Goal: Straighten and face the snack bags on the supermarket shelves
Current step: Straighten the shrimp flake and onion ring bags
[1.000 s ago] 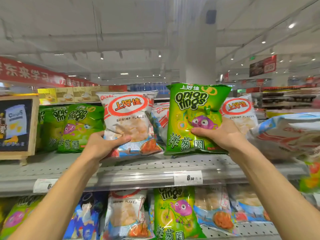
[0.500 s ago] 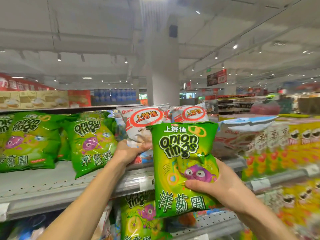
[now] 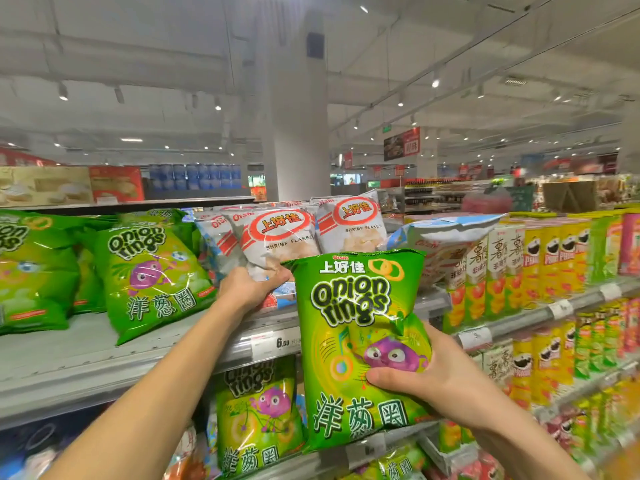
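My right hand (image 3: 440,386) grips a green Onion Rings bag (image 3: 356,327) by its lower right side and holds it upright in front of the shelves, off the shelf. My left hand (image 3: 247,289) grips the lower part of a white Shrimp Flakes bag (image 3: 277,239) that stands on the top shelf (image 3: 86,355). Another Shrimp Flakes bag (image 3: 351,221) stands to its right. More green Onion Rings bags (image 3: 149,271) lean on the shelf at the left.
A toppled white and blue bag (image 3: 446,230) lies on the top shelf right of the Shrimp Flakes. Yellow and green crisp cans (image 3: 540,258) fill the shelves at the right. Another Onion Rings bag (image 3: 258,417) stands on the shelf below. A white pillar (image 3: 298,133) rises behind.
My right hand has pulled the green Onion Rings bag off the top shelf, down and toward me. My left hand stays on the Shrimp Flakes bag. The view has swung to the right.
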A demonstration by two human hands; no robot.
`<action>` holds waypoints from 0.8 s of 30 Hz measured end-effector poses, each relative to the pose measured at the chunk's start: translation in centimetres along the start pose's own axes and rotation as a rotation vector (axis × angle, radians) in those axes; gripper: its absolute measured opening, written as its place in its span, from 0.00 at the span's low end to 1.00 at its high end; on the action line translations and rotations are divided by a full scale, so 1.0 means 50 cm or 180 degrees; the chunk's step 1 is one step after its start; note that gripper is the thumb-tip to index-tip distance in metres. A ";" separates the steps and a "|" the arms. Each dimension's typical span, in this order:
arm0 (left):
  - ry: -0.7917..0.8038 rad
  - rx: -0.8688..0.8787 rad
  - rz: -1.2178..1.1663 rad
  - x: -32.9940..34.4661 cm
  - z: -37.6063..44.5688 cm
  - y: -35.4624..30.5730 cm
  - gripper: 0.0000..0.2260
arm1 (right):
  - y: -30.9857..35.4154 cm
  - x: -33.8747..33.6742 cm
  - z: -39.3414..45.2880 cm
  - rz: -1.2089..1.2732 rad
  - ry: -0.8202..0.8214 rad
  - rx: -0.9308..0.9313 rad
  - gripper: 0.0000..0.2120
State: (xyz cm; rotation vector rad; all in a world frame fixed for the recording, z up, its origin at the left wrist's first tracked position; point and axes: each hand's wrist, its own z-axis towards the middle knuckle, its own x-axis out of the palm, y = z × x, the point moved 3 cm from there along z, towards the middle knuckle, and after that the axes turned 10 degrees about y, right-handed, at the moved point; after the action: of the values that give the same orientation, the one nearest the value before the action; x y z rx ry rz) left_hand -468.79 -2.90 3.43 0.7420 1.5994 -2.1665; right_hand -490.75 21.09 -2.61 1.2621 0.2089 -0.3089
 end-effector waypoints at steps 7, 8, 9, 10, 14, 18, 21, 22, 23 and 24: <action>-0.0784 0.0631 0.1077 -0.110 -0.144 0.054 0.24 | 0.053 0.096 0.077 0.0075 0.0266 -0.0381 0.28; -0.0952 0.0703 0.1291 -0.132 -0.173 0.075 0.22 | 0.068 0.116 0.098 0.0098 0.0290 -0.0457 0.27; -0.1075 0.0743 0.1479 -0.152 -0.198 0.096 0.20 | 0.083 0.134 0.120 0.0116 0.0297 -0.0530 0.26; -0.1170 0.0741 0.1659 -0.173 -0.221 0.118 0.18 | 0.099 0.152 0.143 0.0102 0.0289 -0.0598 0.24; -0.1550 0.0548 0.2369 -0.271 -0.296 0.212 0.14 | 0.162 0.243 0.243 0.0073 0.0291 -0.0875 0.16; -0.1441 0.0401 0.2803 -0.335 -0.336 0.272 0.14 | 0.204 0.337 0.346 0.0208 0.0242 -0.0909 0.15; -0.1390 0.0519 0.2853 -0.354 -0.346 0.282 0.15 | 0.218 0.393 0.410 0.0271 0.0184 -0.0786 0.23; -0.1402 0.0542 0.2906 -0.355 -0.348 0.280 0.16 | 0.219 0.407 0.425 0.0213 0.0161 -0.0722 0.27; -0.1410 0.0560 0.2958 -0.356 -0.349 0.278 0.16 | 0.217 0.419 0.435 0.0154 0.0144 -0.0660 0.30; -0.1414 0.0581 0.2982 -0.357 -0.350 0.276 0.16 | 0.211 0.430 0.444 0.0121 0.0163 -0.0622 0.29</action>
State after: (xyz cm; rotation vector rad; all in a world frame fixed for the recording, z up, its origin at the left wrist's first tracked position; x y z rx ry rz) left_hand -443.14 9.01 -0.57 0.7722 0.6227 -1.6017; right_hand -467.28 0.28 6.49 1.0802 0.2526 -0.2182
